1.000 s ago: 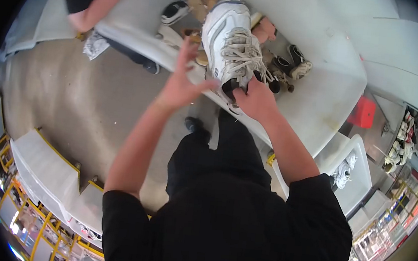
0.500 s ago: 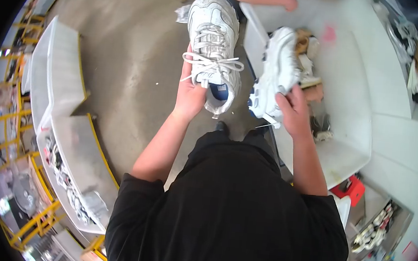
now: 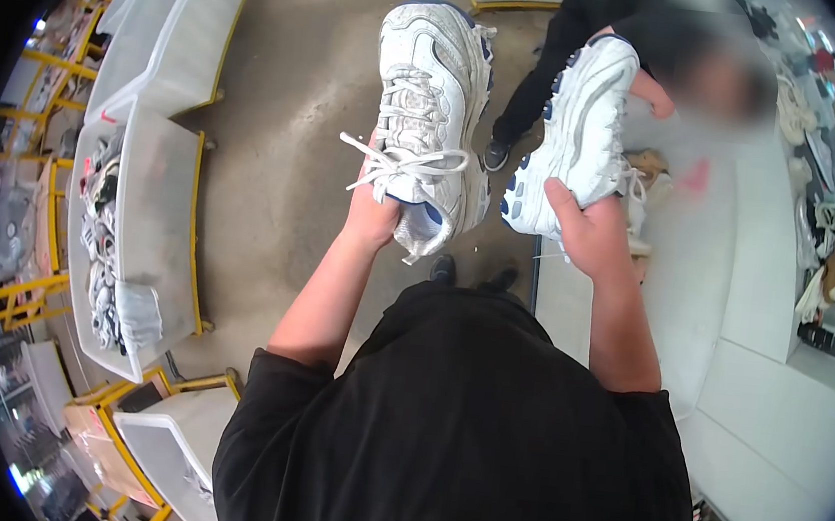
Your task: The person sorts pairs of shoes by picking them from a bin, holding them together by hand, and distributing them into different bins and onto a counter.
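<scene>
1. My left hand (image 3: 371, 218) is closed around the heel end of a white sneaker (image 3: 416, 120), gripping it at the collar; some of my fingers are hidden by the shoe.
2. I have this sneaker raised in front of me over the grey floor (image 3: 298, 149), its toe pointing away and its upper facing me. The white laces are tied in a bow, and dark blue lining shows in the opening.
3. My right hand (image 3: 596, 236) is clamped on the rear part of a second white sneaker (image 3: 588, 126). My thumb lies along its side; the fingers behind it I cannot make out.
4. That one is turned on its side, toe away from me, with dark blue parts showing along its sole. It is just beside the first, with a gap between the two.
5. On my right, below the second sneaker, is a large white bin (image 3: 680, 296); a person in dark clothes (image 3: 547, 82) is at its far end.
6. On my left, well apart from my hands, another white bin (image 3: 154, 235) holds a heap of shoes (image 3: 103, 240).
</scene>
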A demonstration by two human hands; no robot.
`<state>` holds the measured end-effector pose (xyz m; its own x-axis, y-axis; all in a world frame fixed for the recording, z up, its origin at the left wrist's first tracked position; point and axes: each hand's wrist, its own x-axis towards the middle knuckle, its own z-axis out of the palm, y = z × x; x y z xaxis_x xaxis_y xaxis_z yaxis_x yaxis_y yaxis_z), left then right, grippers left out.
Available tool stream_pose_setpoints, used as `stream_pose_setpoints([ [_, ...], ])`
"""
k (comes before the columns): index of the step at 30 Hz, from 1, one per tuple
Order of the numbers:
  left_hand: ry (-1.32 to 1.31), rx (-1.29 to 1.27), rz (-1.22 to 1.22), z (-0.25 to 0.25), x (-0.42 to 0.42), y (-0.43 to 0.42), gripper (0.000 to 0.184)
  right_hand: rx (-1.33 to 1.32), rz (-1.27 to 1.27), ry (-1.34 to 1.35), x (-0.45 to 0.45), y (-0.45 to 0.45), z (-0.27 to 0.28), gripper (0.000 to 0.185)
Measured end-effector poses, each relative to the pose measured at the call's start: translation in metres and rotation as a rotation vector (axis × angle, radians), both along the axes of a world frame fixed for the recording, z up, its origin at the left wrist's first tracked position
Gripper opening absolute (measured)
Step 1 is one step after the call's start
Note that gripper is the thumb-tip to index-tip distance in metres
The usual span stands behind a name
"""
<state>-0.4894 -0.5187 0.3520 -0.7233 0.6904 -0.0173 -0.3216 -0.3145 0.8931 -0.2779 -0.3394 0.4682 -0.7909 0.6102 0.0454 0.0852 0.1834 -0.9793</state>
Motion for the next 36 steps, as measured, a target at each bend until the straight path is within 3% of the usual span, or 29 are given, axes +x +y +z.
stream_pose_setpoints([
  [2, 0.065, -0.093, -0.109, 0.044, 0.005, 0.003, 0.083, 0.157, 0.013, -0.234, -0.011, -0.005, 0.015, 0.04],
  [4, 0.293, -0.012, 0.081, 0.059, 0.017, 0.009, 0.089, 0.262, 0.097, -0.269, -0.027, -0.015, 0.013, 0.05],
  [5, 0.346, -0.042, 0.119, 0.051, 0.019, 0.007, 0.101, 0.6, 0.084, -0.246, -0.039, -0.026, 0.009, 0.056],
  [7, 0.355, 0.009, 0.166, 0.046, 0.017, -0.008, 0.106, 0.942, 0.083, -0.212, -0.067, -0.056, 0.001, 0.062],
  [10, 0.423, 0.022, 0.237, 0.044, 0.015, -0.023, 0.116, 0.909, 0.112, -0.23, -0.093, -0.07, -0.012, 0.068],
  [12, 0.372, 0.016, 0.278, 0.044, 0.014, -0.032, 0.116, 0.758, 0.179, -0.347, -0.103, -0.072, -0.024, 0.061],
  [14, 0.333, 0.042, 0.269, 0.03, 0.019, -0.033, 0.116, 0.808, 0.214, -0.34, -0.103, -0.065, -0.038, 0.054],
  [16, 0.473, 0.002, 0.234, 0.007, 0.009, -0.048, 0.106, 0.535, 0.201, -0.512, -0.114, -0.063, -0.048, 0.044],
  [18, 0.627, -0.274, 0.234, -0.032, -0.005, -0.068, 0.097, 0.509, 0.222, -0.316, -0.119, -0.043, -0.101, 0.045],
  [20, 0.211, -0.385, 0.005, -0.059, -0.007, -0.099, 0.087, 0.29, 0.281, -0.366, -0.124, -0.027, -0.161, 0.048],
  [22, 0.099, -0.51, 0.086, -0.134, -0.004, -0.136, 0.079, 0.001, 0.359, -0.707, -0.123, -0.022, -0.208, 0.052],
  [24, 0.08, -0.816, 0.169, -0.187, 0.009, -0.197, 0.073, 0.017, 0.369, -0.732, -0.106, -0.03, -0.284, 0.053],
  [26, -0.081, -1.029, 0.186, -0.228, 0.03, -0.262, 0.07, -0.221, 0.312, -0.775, -0.1, -0.074, -0.298, 0.053],
  [28, -0.251, -1.15, 0.249, -0.252, 0.069, -0.29, 0.067, -0.521, 0.262, -0.986, -0.078, -0.042, -0.421, 0.055],
  [29, -0.243, -1.225, 0.264, -0.276, 0.095, -0.296, 0.065, -0.522, 0.327, -0.982, -0.085, -0.056, -0.433, 0.056],
  [30, -0.236, -1.277, 0.279, -0.3, 0.112, -0.333, 0.063, -0.522, 0.392, -0.975, -0.096, -0.079, -0.43, 0.058],
  [31, -0.25, -1.276, 0.301, -0.307, 0.129, -0.344, 0.063, -0.359, 0.387, -0.976, -0.117, -0.106, -0.429, 0.057],
  [32, -0.346, -1.277, 0.33, -0.308, 0.137, -0.367, 0.061, -0.238, 0.513, -0.946, -0.152, -0.144, -0.43, 0.045],
  [33, -0.442, -1.28, 0.357, -0.309, 0.149, -0.372, 0.06, -0.136, 0.628, -0.876, -0.19, -0.177, -0.41, 0.045],
  [34, -0.455, -1.282, 0.372, -0.307, 0.156, -0.374, 0.06, -0.252, 0.684, -0.734, -0.228, -0.221, -0.36, 0.047],
  [35, -0.484, -1.257, 0.417, -0.301, 0.16, -0.371, 0.059, -0.241, 0.687, -0.658, -0.269, -0.262, -0.329, 0.048],
  [36, -0.511, -1.231, 0.454, -0.298, 0.164, -0.371, 0.058, -0.198, 0.772, -0.553, -0.309, -0.306, -0.261, 0.05],
])
